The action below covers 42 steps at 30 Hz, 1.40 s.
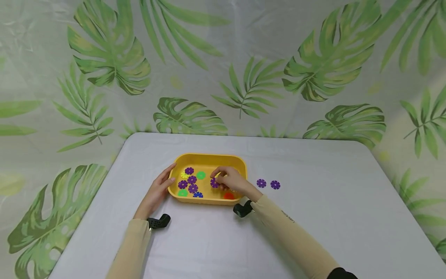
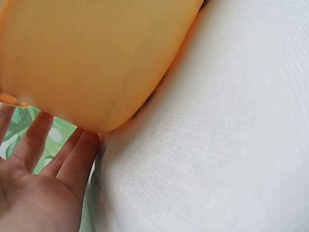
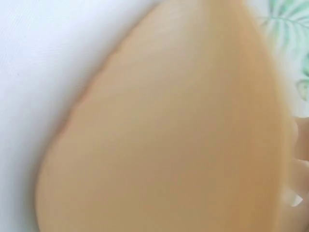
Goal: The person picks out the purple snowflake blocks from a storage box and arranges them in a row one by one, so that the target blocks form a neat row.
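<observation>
Both forearms, in beige sleeves, reach forward over the near half of the desk, each with a black camera mount at the wrist. The left grip (image 1: 158, 190) lies open, fingers straight and angled toward the far edge, palm turned inward. The right grip (image 1: 230, 181) bends leftward at the wrist, knuckles up, fingers curled downward with the fingertips (image 1: 216, 179) pinched together.
</observation>
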{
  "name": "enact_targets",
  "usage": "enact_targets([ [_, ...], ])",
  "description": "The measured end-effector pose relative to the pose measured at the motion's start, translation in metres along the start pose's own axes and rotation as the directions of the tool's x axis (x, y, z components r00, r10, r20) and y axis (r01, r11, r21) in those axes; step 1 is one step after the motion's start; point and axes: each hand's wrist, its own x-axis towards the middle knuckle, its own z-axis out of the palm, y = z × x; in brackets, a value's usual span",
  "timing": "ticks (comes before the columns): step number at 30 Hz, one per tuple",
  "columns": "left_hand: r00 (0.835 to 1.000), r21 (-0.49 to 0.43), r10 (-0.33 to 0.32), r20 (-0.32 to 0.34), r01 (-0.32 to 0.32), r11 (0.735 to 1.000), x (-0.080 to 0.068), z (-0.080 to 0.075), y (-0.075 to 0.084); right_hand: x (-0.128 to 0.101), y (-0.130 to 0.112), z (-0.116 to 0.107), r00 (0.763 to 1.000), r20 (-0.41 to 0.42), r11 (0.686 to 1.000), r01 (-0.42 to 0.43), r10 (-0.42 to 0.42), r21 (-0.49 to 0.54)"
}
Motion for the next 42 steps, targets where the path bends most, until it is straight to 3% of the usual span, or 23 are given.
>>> enact_targets([
  [4, 1.000, 0.010, -0.001, -0.002, 0.001, 1.000, 0.001, 0.001, 0.000, -0.016, -0.002, -0.027, 1.000, 0.020, 0.999, 0.022, -0.023, 0.048],
  [9, 1.000, 0.004, 0.010, 0.006, -0.010, 1.000, 0.000, 0.000, 0.000, -0.038, 0.011, -0.068, 0.999, -0.048, 0.998, 0.028, -0.025, 0.061],
  [16, 1.000, -0.003, 0.017, 0.006, -0.017, 1.000, -0.002, 0.001, 0.000, -0.076, 0.061, -0.126, 0.986, -0.162, 0.996, -0.023, 0.037, 0.087],
  [21, 1.000, -0.003, 0.014, 0.007, -0.014, 1.000, -0.003, 0.001, 0.001, -0.098, 0.098, -0.154, 0.970, -0.214, 0.991, -0.093, 0.112, 0.097],
  [28, 1.000, -0.008, 0.010, 0.006, -0.010, 1.000, -0.002, 0.002, 0.000, -0.107, 0.121, -0.164, 0.963, -0.221, 0.987, -0.146, 0.156, 0.060],
  [36, 1.000, -0.008, -0.003, -0.001, 0.003, 1.000, -0.001, 0.003, 0.000, -0.104, 0.114, -0.159, 0.940, -0.282, 0.975, -0.215, 0.191, -0.054],
  [42, 1.000, -0.004, 0.002, -0.001, -0.002, 1.000, -0.002, 0.002, 0.001, -0.095, 0.088, -0.151, 0.961, -0.264, 0.996, -0.089, 0.086, -0.002],
])
